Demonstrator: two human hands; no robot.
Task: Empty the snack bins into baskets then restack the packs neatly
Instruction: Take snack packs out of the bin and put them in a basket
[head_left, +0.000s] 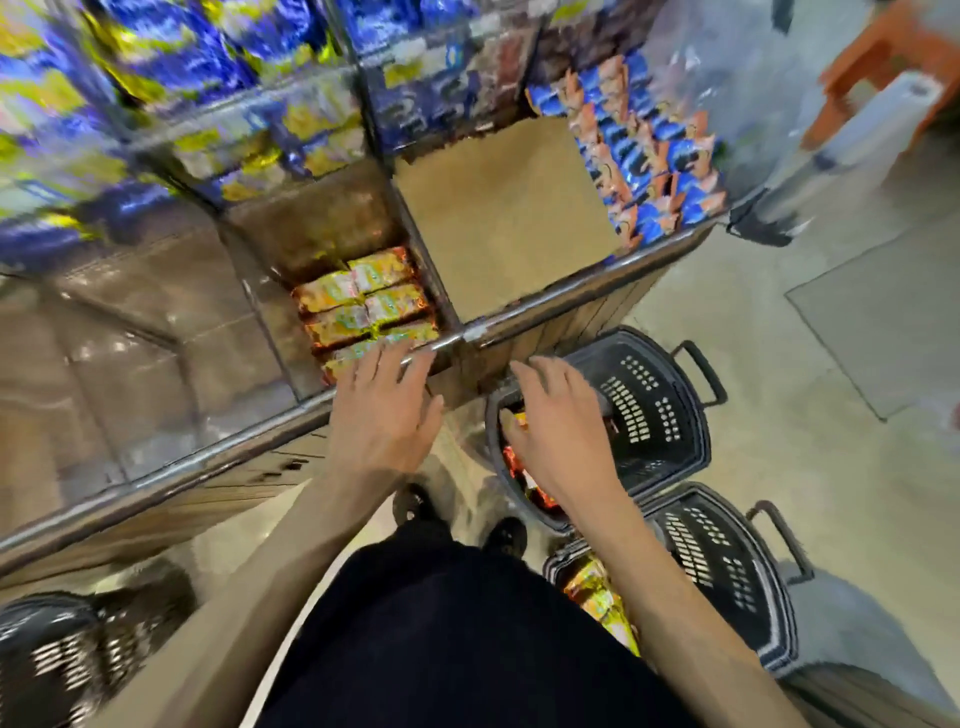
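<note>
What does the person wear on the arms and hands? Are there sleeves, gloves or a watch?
Nothing shows: the left hand and right hand are ungloved, with no ring or watch visible, and both forearms are bare, without sleeves. Below them is a black garment.

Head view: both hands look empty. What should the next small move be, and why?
Probably lower the right hand into the basket and grip an orange pack: it hovers open just above them, the left hand is open at the rail, and the neat rows in the bin fill only its front, leaving room behind.
</note>
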